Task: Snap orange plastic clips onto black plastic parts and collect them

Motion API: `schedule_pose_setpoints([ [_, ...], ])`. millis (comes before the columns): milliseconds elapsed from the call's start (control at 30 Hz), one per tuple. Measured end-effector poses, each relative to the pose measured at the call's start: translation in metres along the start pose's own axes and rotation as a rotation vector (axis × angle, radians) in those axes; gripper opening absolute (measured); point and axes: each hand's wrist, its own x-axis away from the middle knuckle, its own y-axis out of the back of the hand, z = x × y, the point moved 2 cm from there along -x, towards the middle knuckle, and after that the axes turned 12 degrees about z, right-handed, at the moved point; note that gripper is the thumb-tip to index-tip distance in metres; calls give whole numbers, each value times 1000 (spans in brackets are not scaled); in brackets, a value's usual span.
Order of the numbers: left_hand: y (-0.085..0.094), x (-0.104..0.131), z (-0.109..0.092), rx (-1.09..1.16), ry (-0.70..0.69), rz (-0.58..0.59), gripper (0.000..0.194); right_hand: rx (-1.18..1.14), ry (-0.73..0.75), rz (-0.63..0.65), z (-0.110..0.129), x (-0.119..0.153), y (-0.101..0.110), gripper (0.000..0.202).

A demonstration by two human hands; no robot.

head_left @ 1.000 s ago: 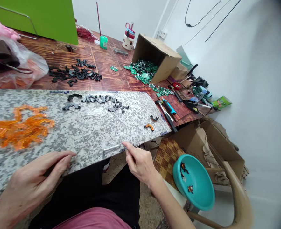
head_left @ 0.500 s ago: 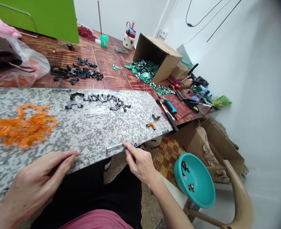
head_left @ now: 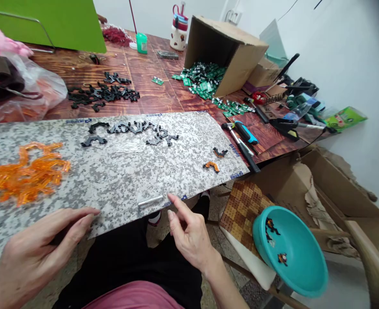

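Silvery, slim and straight, the rod (head_left: 150,201) lies beside the right hand (head_left: 192,234), thumb and forefinger apart.

A speckled gray board (head_left: 186,161) covered the near part of a reddish-brown wooden table (head_left: 157,101), bearing a heap of orange plastic pieces (head_left: 36,174) at left, gray and black brackets (head_left: 137,128) along its far side, thin wires (head_left: 131,149) mid-board, two small curved parts (head_left: 212,165) toward the right end and a metal rod (head_left: 150,201) by the near edge. On the wood beyond lay black plastic parts (head_left: 113,95), green circuit boards (head_left: 205,83) and a tipped cardboard box (head_left: 244,60); a lidded cup (head_left: 178,36) stood upright.
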Motion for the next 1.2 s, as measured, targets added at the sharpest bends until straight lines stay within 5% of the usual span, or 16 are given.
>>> schedule_pose_setpoints([
  [300,4,-2,-6,12,-38,-16,17,-117,3,57,6,-1,-6,50],
  [667,16,-10,-38,41,-169,-73,19,-40,-1,64,5,6,-18,52],
  [933,11,-7,-34,107,-205,-95,16,-41,79,-206,16,20,11,35],
  [1200,9,-4,-28,163,-252,-94,16,96,85,-304,34,21,25,18],
])
